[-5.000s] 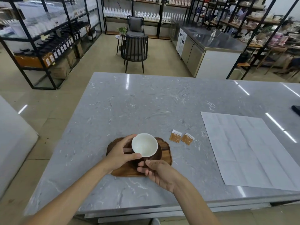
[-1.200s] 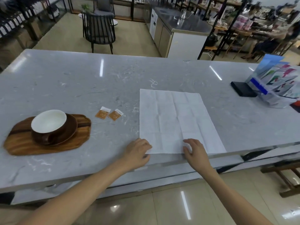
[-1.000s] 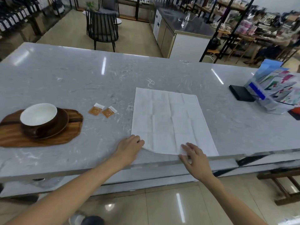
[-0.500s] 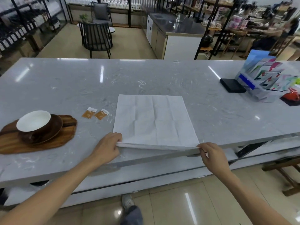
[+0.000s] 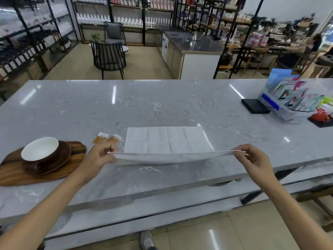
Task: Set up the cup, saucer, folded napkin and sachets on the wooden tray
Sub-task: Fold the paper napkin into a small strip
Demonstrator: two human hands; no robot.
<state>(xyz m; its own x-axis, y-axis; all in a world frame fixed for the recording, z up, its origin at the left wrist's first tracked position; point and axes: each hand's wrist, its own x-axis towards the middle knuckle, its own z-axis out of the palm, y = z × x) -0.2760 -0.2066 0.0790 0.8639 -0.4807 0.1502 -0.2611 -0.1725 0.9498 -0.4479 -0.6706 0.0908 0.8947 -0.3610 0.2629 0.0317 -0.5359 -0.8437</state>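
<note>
A white paper napkin [image 5: 165, 139] lies spread on the grey marble counter, with its near edge raised off the surface. My left hand [image 5: 98, 157] pinches the near left corner and my right hand [image 5: 254, 159] pinches the near right corner. At the left, a wooden tray [image 5: 16, 175] carries a brown saucer [image 5: 61, 156] with a white-lined cup [image 5: 40, 149] on it. Two orange sachets [image 5: 107, 138] rest on the counter between the tray and the napkin.
At the far right of the marble counter [image 5: 162, 105] stand a clear holder of colourful packets [image 5: 288, 100], a black box [image 5: 255, 105] and a red teapot [image 5: 321, 115]. Beyond the counter are a dark chair [image 5: 108, 58], shelving and a steel-topped cabinet.
Both hands have lifted the napkin's near edge higher and carried it forward over the rest of the sheet. The cup, saucer, tray and sachets have not moved.
</note>
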